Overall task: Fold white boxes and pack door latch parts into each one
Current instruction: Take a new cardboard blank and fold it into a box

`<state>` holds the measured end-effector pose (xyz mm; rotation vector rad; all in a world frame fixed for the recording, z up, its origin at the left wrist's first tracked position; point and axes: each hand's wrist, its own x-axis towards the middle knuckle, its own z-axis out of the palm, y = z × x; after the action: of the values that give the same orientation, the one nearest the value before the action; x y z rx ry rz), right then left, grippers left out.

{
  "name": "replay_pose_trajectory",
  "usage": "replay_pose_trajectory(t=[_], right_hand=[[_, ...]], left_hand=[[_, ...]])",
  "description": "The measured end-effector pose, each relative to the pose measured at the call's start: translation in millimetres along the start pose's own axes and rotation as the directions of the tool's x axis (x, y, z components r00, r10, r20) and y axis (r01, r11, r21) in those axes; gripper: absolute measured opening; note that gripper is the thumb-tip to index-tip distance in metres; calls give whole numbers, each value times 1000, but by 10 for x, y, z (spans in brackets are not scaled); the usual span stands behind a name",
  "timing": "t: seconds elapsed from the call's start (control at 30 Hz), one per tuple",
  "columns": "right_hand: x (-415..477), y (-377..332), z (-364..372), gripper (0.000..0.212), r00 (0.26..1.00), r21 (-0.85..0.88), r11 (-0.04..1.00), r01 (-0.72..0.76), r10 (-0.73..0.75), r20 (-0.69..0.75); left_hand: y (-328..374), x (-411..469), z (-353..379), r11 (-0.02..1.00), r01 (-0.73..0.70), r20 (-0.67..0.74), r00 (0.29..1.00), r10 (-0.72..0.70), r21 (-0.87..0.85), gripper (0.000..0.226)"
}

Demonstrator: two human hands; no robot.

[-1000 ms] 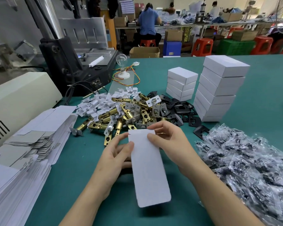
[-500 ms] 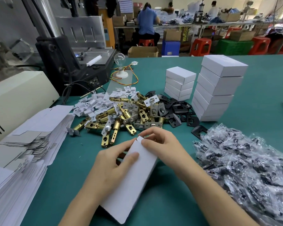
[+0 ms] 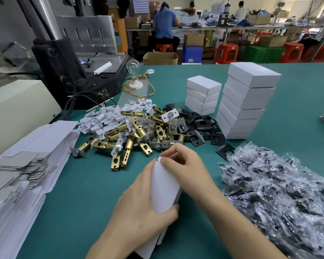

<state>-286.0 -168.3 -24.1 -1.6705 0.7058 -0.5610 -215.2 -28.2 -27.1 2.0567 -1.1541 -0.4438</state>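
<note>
A flat white box blank (image 3: 164,189) is bowed open between my hands above the green table (image 3: 79,199). My left hand (image 3: 140,208) grips its lower part, thumb on top. My right hand (image 3: 183,165) pinches its upper end with curled fingers. Beyond the hands lies a heap of brass door latches (image 3: 131,135), with small white card pieces (image 3: 103,118) to its left and black strike plates (image 3: 202,126) to its right. Two stacks of folded white boxes (image 3: 245,101) stand at the back right.
A pile of flat box blanks (image 3: 26,165) fills the left edge. Clear bags of black parts (image 3: 281,193) cover the right. A cream machine housing (image 3: 17,105), a black press (image 3: 67,71) and a light bulb with wires (image 3: 134,71) stand behind. People work in the far background.
The blank has gone from flat and facing me to tilted leftward and bowed. My left hand slid down over its lower part; my right hand stayed on the upper end.
</note>
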Motion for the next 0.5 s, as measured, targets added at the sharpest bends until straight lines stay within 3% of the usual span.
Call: replay_pose_trajectory(t=[0.3,0.5], right_hand=[[28,-42,-107,6,991,64,991,-119,115,63],[34,-52,-107,2,992,59,992,-114,111,61]], left_hand=[[-41,-5,-109,988,-66,24,998,63,137,78],[7,-10,-177,979,-100,61,994,90,177,82]])
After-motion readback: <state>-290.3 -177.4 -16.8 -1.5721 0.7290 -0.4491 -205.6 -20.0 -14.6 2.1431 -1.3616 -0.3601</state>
